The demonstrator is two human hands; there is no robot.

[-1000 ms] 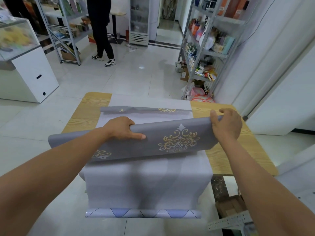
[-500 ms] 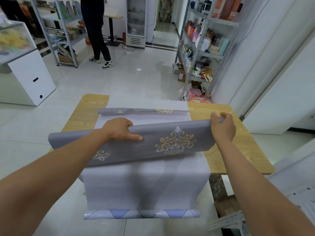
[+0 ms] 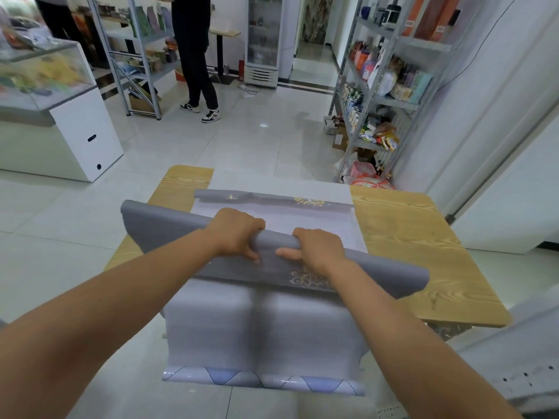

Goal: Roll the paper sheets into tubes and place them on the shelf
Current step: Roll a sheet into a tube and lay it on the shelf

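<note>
Head view: L hand (image 3: 234, 234) & R hand (image 3: 320, 252) sat side by side, fingers of both curled over the grey sheet (image 3: 163, 234), gripping its rolled top edge. Sheet was held over the wood table (image 3: 408, 237), mid-scene, w/ 1 white sheet (image 3: 263, 328) under it.

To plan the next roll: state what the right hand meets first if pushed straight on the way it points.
Probably the curled far end of the grey sheet, across the flat pale paper; the right hand grips the grey fold. Depth is unclear.
</note>
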